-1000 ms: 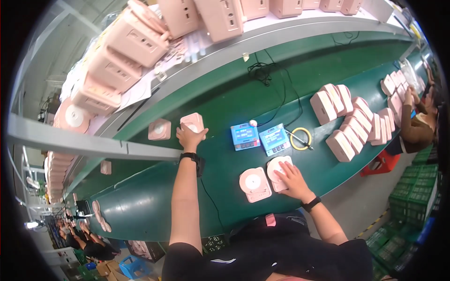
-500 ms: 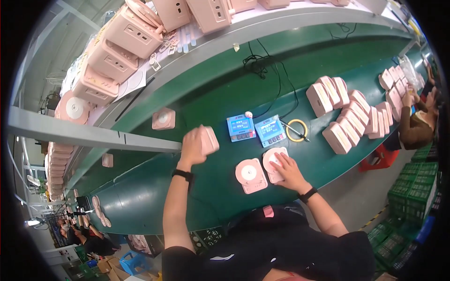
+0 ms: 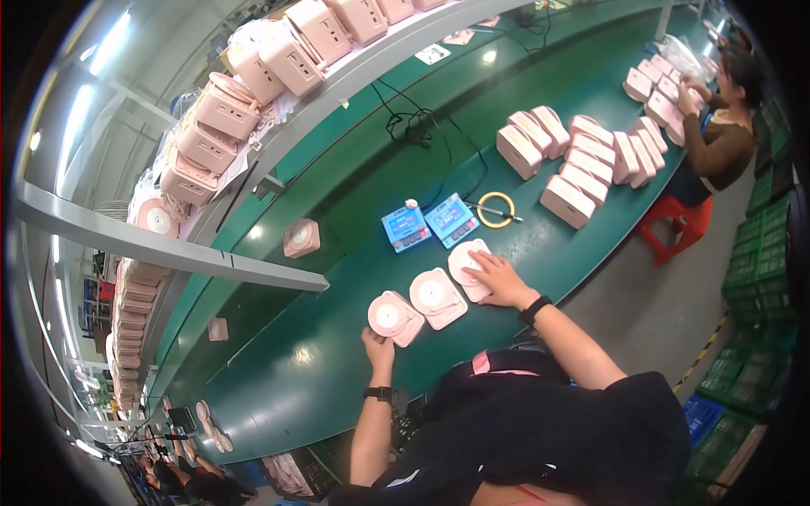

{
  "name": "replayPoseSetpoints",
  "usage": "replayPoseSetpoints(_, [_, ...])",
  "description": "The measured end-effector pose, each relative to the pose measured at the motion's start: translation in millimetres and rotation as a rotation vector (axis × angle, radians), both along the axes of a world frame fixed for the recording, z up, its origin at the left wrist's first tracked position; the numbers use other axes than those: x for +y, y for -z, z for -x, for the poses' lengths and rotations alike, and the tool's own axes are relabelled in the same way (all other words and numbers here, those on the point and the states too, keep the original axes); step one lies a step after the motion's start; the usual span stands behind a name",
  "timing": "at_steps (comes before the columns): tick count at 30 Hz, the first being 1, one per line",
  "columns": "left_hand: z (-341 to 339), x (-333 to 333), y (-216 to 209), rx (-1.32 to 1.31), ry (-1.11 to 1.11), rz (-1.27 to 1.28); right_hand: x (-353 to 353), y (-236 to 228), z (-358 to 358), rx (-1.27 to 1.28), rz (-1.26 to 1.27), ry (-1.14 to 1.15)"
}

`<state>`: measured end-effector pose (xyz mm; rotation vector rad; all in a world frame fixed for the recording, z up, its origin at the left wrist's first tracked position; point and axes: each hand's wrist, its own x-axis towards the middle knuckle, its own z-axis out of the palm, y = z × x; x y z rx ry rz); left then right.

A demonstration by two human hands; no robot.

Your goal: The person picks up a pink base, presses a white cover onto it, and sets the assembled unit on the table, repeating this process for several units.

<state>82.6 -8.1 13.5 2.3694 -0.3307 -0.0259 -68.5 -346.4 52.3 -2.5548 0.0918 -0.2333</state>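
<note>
Head view: three pink turntable-shaped gadgets (image 3: pixel 432 293) sit in a slanting row on the green bench (image 3: pixel 287 388). From where I'm standing, the left hand (image 3: pixel 378 347) is at the leftmost gadget's (image 3: pixel 403 327) edge, can't tell if it's really gripping. Right hand's (image 3: pixel 499 280) lying open on the rightmost gadget (image 3: pixel 458 263). Two blue boxes (image 3: pixel 407 228) sit just beyond.

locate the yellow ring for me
In the head view, the yellow ring lies right of centre on the green bench, between the right-hand blue device and the clustered pink units.
</note>
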Motion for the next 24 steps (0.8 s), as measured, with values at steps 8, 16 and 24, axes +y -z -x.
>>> replayPoseSetpoints(8, [17,-26,-3,0.602,-0.069,0.550,0,1,4,-0.008,0.010,0.038])
replayPoseSetpoints(16, [26,-55,-9,0.652,0.032,0.391,-10,1,27,0.040,0.045,0.149])
replayPoseSetpoints(24, [40,-98,-38,0.827,0.193,0.480,-41,-11,52,0.188,0.093,0.330])
